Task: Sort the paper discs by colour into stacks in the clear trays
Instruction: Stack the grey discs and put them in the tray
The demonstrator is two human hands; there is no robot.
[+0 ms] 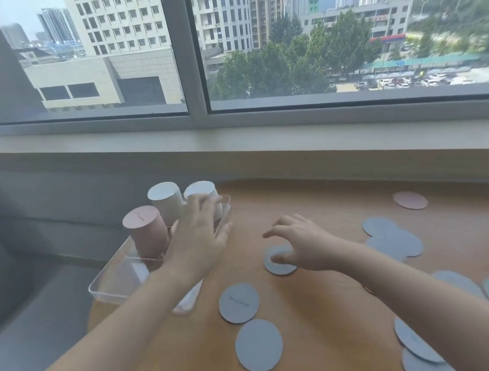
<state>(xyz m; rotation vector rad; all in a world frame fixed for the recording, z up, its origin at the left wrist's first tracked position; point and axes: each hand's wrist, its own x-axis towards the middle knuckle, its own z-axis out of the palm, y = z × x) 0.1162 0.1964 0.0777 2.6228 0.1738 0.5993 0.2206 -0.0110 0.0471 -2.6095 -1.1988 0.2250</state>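
Paper discs and a clear tray on a wooden table

The clear tray (pixel 116 289) sits at the table's left edge with three tall stacks standing in it: one pink stack (pixel 146 232) in front and two white stacks (pixel 167 201) behind. Loose grey discs (pixel 258 345) lie flat on the table, and one pink disc (pixel 410 200) lies far right.

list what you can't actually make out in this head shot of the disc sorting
- Writing on the pink stack and the nearest blue disc: too small and blurred to read.
- Blue disc under the right hand: partly covered, so contact is unclear.
- Far side of the clear tray: hidden by the left hand.
- Blue discs at lower right: cut off by the frame edge.
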